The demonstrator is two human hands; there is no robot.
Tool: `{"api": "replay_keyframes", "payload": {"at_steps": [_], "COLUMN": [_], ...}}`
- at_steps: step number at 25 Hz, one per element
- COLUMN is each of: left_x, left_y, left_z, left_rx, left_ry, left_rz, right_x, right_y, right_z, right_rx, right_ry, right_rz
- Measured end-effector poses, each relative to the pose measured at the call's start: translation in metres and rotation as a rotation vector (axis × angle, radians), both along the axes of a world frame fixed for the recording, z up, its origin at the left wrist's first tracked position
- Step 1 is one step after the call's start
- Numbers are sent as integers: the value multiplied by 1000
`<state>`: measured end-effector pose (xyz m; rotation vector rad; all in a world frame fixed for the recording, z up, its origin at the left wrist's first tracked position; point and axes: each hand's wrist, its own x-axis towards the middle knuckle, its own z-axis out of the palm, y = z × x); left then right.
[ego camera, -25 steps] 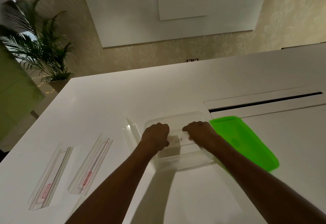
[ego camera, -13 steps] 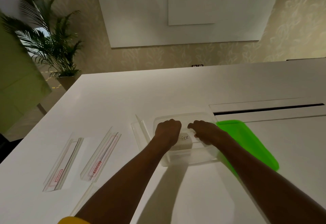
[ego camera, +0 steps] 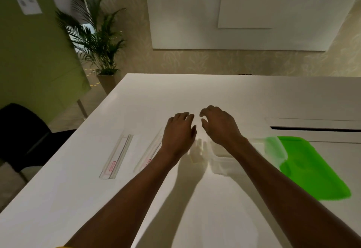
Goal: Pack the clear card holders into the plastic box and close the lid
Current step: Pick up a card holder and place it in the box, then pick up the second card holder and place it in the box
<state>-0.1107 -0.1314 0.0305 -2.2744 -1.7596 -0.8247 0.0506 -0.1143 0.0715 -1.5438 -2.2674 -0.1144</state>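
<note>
Nearest us, our forearms reach out over the white desk (ego camera: 195, 218). Beneath the right one sits the clear plastic box (ego camera: 220, 161), blurred, its green lid (ego camera: 312, 169) lying just to its right. Two clear card holders (ego camera: 117, 156) lie left of our left arm. Farther out, our left hand (ego camera: 178, 134) and right hand (ego camera: 218, 126) hover close together, fingers loosely curled and spread, gripping nothing.

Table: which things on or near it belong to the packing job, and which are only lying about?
Job:
- clear plastic box
- green lid
- left card holder
- second card holder, partly behind the left hand
- right hand, empty

Not the job:
- potted palm
- black chair
- wall panels
</note>
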Motion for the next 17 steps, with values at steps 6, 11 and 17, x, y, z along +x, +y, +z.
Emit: {"api": "replay_keyframes", "payload": {"at_steps": [6, 11, 17], "left_x": [-123, -194, -213], "left_y": [-15, -31, -33], "left_z": [-24, -53, -59], "left_rx": [-171, -360, -443], "left_ry": [39, 84, -178], "left_rz": [304, 540, 538], "right_x": [-90, -134, -156], "right_y": [-16, -33, -45], "right_z": [-12, -40, -50], "right_rx": [2, -87, -135], "right_ry": [48, -25, -51], "right_rz": [126, 190, 205]}}
